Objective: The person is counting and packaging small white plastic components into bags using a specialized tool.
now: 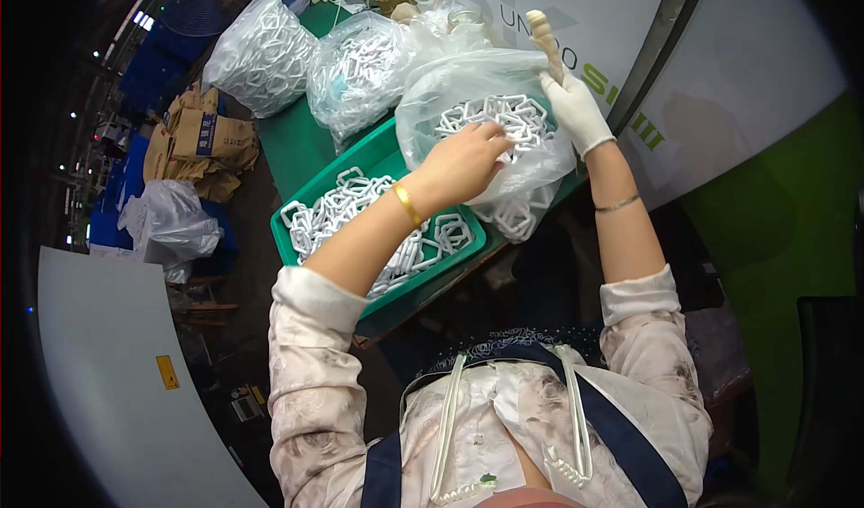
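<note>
My left hand [463, 164], bare with a gold bracelet at the wrist, is over the mouth of a clear plastic bag [421, 103]. Its fingers are bent and apart, at the white plastic rings [504, 116] inside, angular open loops. Some fingertips are hidden. My right hand [576, 112] wears a white glove and grips the bag's right rim; a beige, ridged finger or finger cover [544, 42] points up from it. Left of the bag, under my left forearm, a green plastic tray [281, 229] holds many similar white rings [337, 204].
Two more clear bags of white rings, one large [261, 53] and one smaller [360, 62], stand on the green tabletop [286, 152] at the far left. Brown paper sacks [211, 139] lie beyond the table's left side. A white panel [621, 22] rises behind the right hand.
</note>
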Motion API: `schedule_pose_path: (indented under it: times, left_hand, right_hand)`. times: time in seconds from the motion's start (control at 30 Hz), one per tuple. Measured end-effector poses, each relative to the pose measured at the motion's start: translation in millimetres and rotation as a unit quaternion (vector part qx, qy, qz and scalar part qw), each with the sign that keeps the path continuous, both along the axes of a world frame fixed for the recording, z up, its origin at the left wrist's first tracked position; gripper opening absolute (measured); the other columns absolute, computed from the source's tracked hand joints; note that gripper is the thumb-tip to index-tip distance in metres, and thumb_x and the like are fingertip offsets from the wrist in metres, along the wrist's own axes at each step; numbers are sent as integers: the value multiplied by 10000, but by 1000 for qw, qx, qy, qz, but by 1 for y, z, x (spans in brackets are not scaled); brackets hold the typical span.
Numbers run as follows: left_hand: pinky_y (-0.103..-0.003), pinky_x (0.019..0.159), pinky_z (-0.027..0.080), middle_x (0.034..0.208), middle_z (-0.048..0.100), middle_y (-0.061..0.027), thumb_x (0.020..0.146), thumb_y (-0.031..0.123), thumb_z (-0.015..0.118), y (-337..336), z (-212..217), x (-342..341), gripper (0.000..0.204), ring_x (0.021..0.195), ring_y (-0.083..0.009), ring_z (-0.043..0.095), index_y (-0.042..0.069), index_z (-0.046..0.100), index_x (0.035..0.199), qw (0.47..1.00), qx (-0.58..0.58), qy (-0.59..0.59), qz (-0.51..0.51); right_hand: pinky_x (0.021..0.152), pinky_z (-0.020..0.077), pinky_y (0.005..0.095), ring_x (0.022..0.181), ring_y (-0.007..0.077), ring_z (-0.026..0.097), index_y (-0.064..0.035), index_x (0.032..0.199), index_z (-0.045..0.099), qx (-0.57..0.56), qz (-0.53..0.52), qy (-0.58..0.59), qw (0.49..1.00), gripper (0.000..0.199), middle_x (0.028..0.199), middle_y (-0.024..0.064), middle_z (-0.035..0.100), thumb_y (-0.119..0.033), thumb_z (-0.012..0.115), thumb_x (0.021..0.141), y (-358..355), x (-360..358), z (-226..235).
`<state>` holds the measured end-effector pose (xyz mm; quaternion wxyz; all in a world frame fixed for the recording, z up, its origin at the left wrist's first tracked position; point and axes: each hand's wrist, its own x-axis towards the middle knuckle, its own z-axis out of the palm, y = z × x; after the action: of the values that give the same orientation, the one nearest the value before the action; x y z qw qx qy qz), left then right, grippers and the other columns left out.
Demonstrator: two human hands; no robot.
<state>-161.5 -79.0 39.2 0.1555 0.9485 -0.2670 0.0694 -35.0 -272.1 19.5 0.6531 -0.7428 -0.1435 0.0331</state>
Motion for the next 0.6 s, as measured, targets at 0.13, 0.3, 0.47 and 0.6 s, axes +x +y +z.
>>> schedule_pose_path:
  times: [0.13,0.3,0.47,0.6]
  left_hand:
    - [-545,986,498,1347,627,-43,895,225,639,3,-29,38,384,1280,-274,568,109,670,1259,986,151,-5,73]
    - [-488,952,530,1250,681,-93,904,256,582,20,-29,79,326,1173,-289,646,82,759,1115,939,257,19,228]
    - [-445,957,541,1232,699,-99,902,375,590,1,2,60,375,1138,-366,651,104,779,1080,957,232,168,55]
    - [-453,906,553,1124,702,-97,893,319,618,45,1,60,262,1037,-351,662,127,786,953,945,287,54,147]
  right_hand:
    - [966,454,285,1050,126,585,38,1276,663,-66,100,102,988,383,1124,29,676,-254,555,1053,-14,-21,-15]
    - [905,482,337,934,200,631,30,1243,642,-55,30,80,995,386,1008,114,706,-281,547,1035,-29,-28,-34]
    - [944,469,303,1007,156,611,33,1280,647,-121,23,51,991,370,1096,54,696,-230,518,1056,-37,-13,-35]
    - [946,469,297,1003,141,609,33,1262,658,-118,50,43,991,363,1089,49,699,-233,534,1049,-15,-15,-19]
